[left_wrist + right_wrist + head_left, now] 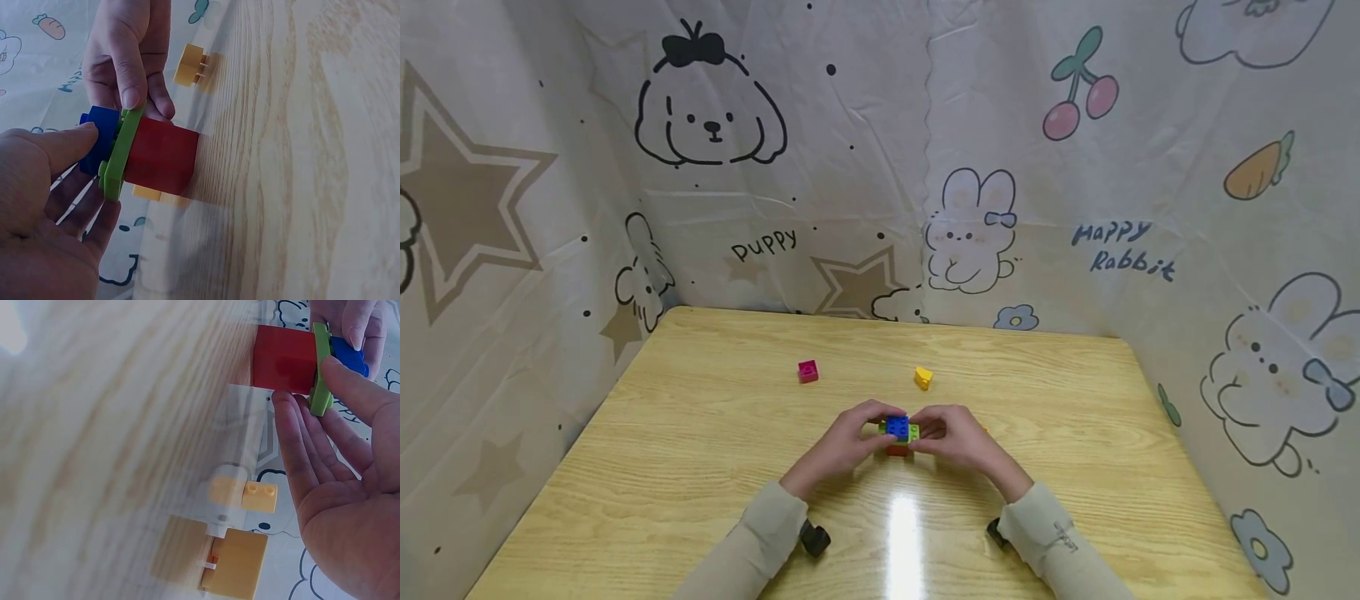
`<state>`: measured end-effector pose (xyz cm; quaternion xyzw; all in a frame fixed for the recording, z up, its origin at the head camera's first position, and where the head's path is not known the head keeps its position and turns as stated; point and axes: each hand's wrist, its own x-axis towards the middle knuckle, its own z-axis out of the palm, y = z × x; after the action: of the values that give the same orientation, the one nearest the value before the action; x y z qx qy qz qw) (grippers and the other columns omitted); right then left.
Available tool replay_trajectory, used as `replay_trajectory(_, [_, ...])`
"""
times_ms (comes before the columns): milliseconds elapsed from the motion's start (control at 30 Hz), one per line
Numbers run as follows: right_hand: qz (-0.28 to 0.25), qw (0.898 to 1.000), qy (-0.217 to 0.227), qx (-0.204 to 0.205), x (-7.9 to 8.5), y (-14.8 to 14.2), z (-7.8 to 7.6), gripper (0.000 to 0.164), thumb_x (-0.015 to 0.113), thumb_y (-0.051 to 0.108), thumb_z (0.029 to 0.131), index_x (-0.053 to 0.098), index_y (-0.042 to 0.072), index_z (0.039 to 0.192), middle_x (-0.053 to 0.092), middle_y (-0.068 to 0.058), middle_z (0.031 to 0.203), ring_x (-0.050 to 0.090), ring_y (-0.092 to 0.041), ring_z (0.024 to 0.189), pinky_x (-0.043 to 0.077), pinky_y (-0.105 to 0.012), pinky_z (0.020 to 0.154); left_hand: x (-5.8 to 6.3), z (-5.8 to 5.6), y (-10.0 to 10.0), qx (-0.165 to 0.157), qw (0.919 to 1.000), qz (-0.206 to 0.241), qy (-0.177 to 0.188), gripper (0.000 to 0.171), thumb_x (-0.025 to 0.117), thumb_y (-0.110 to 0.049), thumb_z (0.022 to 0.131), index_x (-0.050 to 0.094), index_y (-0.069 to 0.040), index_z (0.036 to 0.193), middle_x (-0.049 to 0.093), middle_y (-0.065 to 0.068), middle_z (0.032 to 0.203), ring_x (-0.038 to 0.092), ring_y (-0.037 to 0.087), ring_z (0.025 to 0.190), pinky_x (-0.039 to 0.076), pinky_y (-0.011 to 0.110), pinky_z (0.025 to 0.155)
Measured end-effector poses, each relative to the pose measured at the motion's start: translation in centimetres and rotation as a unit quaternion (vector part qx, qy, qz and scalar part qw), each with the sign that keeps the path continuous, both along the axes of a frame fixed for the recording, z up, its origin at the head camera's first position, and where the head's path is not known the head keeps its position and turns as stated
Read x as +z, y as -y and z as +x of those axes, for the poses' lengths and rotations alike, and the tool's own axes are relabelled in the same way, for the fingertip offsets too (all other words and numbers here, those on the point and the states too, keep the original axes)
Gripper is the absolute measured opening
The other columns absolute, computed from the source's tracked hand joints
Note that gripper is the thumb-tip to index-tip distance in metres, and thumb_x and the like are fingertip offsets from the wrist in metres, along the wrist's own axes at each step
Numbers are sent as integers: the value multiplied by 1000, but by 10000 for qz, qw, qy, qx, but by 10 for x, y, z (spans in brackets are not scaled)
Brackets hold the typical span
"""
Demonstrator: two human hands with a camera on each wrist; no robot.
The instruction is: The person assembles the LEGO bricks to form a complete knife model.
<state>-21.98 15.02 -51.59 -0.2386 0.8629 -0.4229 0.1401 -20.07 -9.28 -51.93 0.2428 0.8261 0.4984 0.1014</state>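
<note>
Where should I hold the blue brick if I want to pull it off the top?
I'd pinch the flat near and far sides of the blue brick, coming from above. Its bumpy top faces up, and the green plate below sticks out to the left and right, so those ends might get in the way.

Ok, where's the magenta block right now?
In the head view, the magenta block lies on the table, farther back than the left hand and slightly left of it; the far yellow piece is to its right.
</note>
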Motion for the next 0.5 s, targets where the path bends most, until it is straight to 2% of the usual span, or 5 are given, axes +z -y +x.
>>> replay_trajectory(133, [25,10000,27,-23,1,0,0,28,81,16,91,74,7,117,76,-5,109,71,-15,93,62,-29,83,0,0,0,6,10000,-21,48,38,66,-16,102,63,-18,139,64,-2,133,60,19,126,49,45,113])
replay_trajectory(367, [32,10000,83,-43,1,0,0,29,81,16,91,74,7,118,76,-5,108,71,-14,93,62,-30,84,-1,0,-1,-29,9999,92,47,38,66,-15,102,62,-11,140,64,0,133,60,21,125,48,47,113])
replay_trajectory(500, [37,10000,72,-34,1,0,0,29,80,16,92,74,7,118,76,-5,108,71,-14,93,62,-30,84,-5,0,-3,100,9998,153,73,35,67,-20,102,63,-14,137,65,-1,130,61,20,123,48,46,113])
